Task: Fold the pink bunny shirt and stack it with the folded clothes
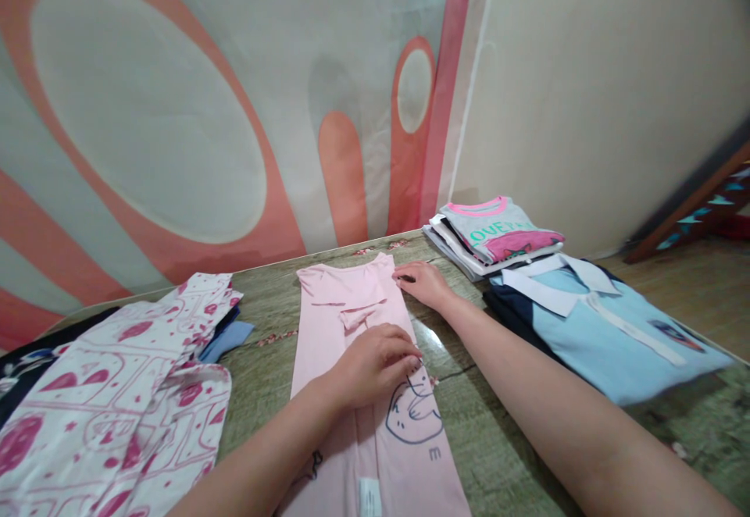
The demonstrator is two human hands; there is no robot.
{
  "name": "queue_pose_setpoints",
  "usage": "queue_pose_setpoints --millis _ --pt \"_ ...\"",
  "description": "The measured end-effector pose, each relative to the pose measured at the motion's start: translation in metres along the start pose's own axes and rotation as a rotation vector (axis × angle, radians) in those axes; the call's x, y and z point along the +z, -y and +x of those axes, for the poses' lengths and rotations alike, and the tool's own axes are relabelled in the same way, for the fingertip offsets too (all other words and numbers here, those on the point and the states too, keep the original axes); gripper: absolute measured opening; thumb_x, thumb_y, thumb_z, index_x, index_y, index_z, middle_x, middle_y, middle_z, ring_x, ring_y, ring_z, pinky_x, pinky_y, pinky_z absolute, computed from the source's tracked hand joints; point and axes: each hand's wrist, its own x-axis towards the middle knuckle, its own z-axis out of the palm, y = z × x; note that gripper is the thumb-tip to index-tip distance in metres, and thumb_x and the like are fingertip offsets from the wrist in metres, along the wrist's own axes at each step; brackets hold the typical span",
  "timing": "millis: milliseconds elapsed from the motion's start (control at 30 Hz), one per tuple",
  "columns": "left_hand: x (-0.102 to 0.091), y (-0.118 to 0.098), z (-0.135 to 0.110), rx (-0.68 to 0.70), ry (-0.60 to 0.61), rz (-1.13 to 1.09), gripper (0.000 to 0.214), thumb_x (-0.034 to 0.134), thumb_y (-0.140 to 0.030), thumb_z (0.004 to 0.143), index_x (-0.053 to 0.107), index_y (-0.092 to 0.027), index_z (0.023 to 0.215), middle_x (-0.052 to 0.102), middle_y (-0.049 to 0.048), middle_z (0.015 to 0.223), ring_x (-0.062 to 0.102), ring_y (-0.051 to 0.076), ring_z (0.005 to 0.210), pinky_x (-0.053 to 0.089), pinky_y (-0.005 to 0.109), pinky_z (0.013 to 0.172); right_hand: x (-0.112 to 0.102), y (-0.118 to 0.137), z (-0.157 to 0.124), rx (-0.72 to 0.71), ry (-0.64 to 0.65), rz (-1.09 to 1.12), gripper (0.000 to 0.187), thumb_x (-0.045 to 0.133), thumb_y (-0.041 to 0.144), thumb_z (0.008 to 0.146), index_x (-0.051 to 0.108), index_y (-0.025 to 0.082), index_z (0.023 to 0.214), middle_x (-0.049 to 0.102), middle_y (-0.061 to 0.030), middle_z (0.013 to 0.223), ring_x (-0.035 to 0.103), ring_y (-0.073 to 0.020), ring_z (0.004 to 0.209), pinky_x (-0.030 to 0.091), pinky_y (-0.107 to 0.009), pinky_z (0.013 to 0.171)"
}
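Observation:
A pink shirt (pixel 328 361) lies lengthwise on the table in front of me, its sides turned in towards the middle. Dark line drawings mark it, and a white label shows near the bottom of the view. My left hand (pixel 378 365) rests over the shirt, fingers curled together and pinching cloth by its right edge. Farther up, my right hand (pixel 426 284) has its fingertips closed on the shirt's far right corner. Small creases and a loose flap of pink cloth lie between the far edge and my left hand.
Left of the shirt lie white clothes with a magenta print (pixel 117 392), over darker garments. At the right stand a stack of folded shirts (pixel 498 236) and a light blue collared shirt (pixel 621 337). A wall with orange shapes (pixel 281 212) rises behind the wooden table (pixel 275 314).

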Motion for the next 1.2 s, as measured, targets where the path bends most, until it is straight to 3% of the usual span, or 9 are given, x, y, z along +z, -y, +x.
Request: queue_pose_setpoints --millis 67,167,333,533,700,867,1000,1100,1200 --pt "0.002 0.006 -0.002 -0.056 -0.023 0.062 0.038 0.041 -0.037 0.098 0.059 -0.02 0.128 0.06 0.0096 0.128 0.054 0.022 0.119 0.041 0.036 0.103 0.001 0.0 0.0 -0.005 -0.005 -0.004 0.02 0.062 0.024 0.085 0.077 0.026 0.098 0.073 -0.0005 0.109 0.064 -0.02 0.106 0.044 -0.034 0.099" --pt "0.01 0.016 -0.004 -0.15 0.103 0.244 0.066 0.04 -0.053 0.095 0.031 -0.015 0.149 0.029 0.0147 0.156 0.025 0.028 0.144 0.021 0.044 0.116 0.003 0.0 -0.002 0.001 -0.008 -0.03 0.02 0.063 0.028 0.084 0.076 0.028 0.1 0.072 -0.0005 0.112 0.062 -0.0214 0.108 0.043 -0.038 0.1" --pt "0.021 0.022 -0.008 -0.197 0.265 0.344 0.078 0.026 -0.064 0.095 0.012 -0.015 0.154 0.006 0.0122 0.161 -0.002 0.028 0.148 0.005 0.047 0.119 0.004 0.003 -0.004 0.01 0.017 -0.083 0.028 0.068 0.036 0.08 0.072 0.031 0.108 0.067 -0.001 0.121 0.058 -0.0246 0.114 0.04 -0.044 0.101" --pt "0.009 0.01 -0.029 -0.171 0.258 0.317 0.075 0.034 -0.062 0.095 0.021 -0.016 0.152 0.012 0.0162 0.16 0.009 0.031 0.148 0.013 0.049 0.118 0.004 0.004 -0.002 0.042 -0.002 -0.082 0.026 0.066 0.034 0.082 0.072 0.03 0.107 0.068 -0.0012 0.121 0.058 -0.0243 0.114 0.041 -0.042 0.1" --pt "-0.01 -0.009 -0.037 -0.03 0.145 0.096 0.033 0.042 -0.04 0.099 0.06 -0.025 0.121 0.059 0.0073 0.129 0.053 0.022 0.121 0.027 0.045 0.114 0.005 0.002 -0.002 0.038 0.002 -0.061 0.026 0.065 0.036 0.082 0.072 0.03 0.106 0.068 -0.001 0.12 0.058 -0.0241 0.113 0.041 -0.043 0.101" --pt "-0.01 -0.017 -0.031 0.056 0.051 0.01 0.037 0.053 -0.04 0.094 0.059 -0.02 0.124 0.06 0.0113 0.125 0.052 0.026 0.119 0.035 0.045 0.107 0.006 0.0 -0.002 0.033 0.0 -0.041 0.025 0.065 0.035 0.082 0.072 0.03 0.106 0.068 -0.0013 0.12 0.058 -0.0242 0.113 0.04 -0.044 0.102" --pt "-0.007 -0.02 -0.033 0.062 0.138 -0.135 0.034 0.041 -0.035 0.1 0.07 -0.019 0.095 0.07 0.007 0.096 0.065 0.017 0.093 0.048 0.031 0.092 0.006 -0.001 -0.002 0.022 0.0 -0.041 0.025 0.065 0.036 0.082 0.072 0.03 0.105 0.068 -0.001 0.119 0.059 -0.0243 0.113 0.04 -0.044 0.102" --pt "-0.004 -0.018 -0.034 0.059 0.094 -0.134 0.037 0.047 -0.041 0.096 0.064 -0.019 0.121 0.063 0.012 0.126 0.057 0.024 0.118 0.043 0.039 0.103 0.006 -0.002 -0.002 0.018 0.0 -0.041 0.025 0.065 0.035 0.082 0.072 0.03 0.105 0.068 -0.0012 0.119 0.059 -0.0242 0.112 0.04 -0.044 0.102" --pt "-0.004 -0.015 -0.034 0.087 0.164 -0.135 0.064 0.061 -0.048 0.088 0.042 -0.022 0.144 0.04 0.0125 0.151 0.034 0.031 0.14 0.019 0.055 0.116 0.006 -0.002 -0.001 0.014 0.002 -0.039 0.024 0.065 0.035 0.082 0.073 0.029 0.104 0.068 -0.0014 0.118 0.059 -0.0244 0.112 0.04 -0.044 0.102"
